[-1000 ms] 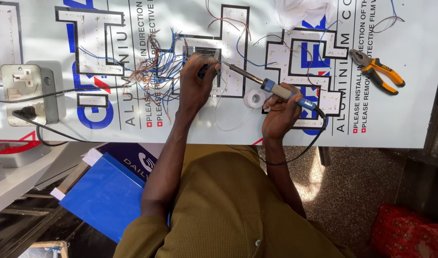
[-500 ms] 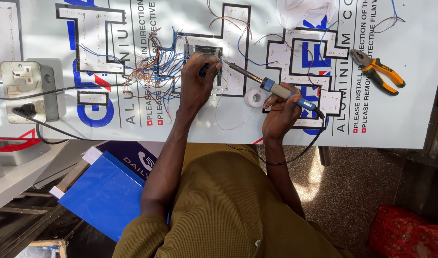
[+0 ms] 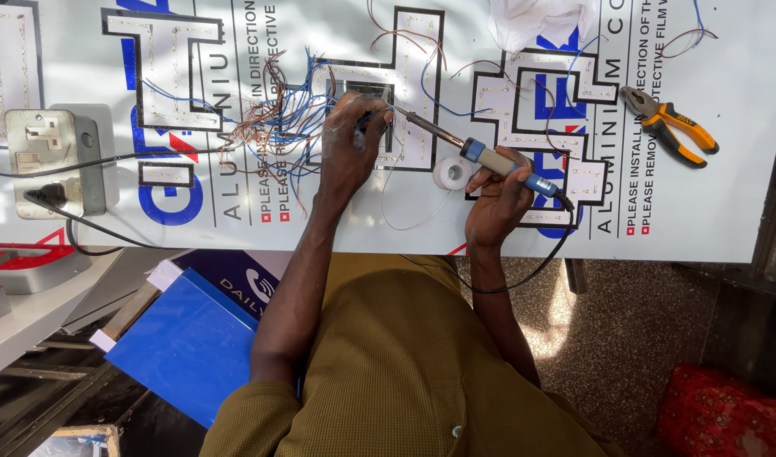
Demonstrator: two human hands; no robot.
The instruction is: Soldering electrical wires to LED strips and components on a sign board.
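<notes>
White sheet-covered bench [image 3: 726, 169]: left hand [image 3: 350, 140] pinches wires [image 3: 269, 127], right hand [image 3: 498, 199] clamps soldering iron [image 3: 481, 156].

The right hand [image 3: 496, 196] holds a soldering iron [image 3: 477, 155] toward wires [image 3: 273, 127] under the left hand [image 3: 350, 144].

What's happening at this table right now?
A person is soldering wiring on a white panel. The right hand grips a soldering iron, its tip angled toward the left hand, which pinches blue and brown wires. A solder spool lies beside the iron; orange pliers rest untouched.
</notes>
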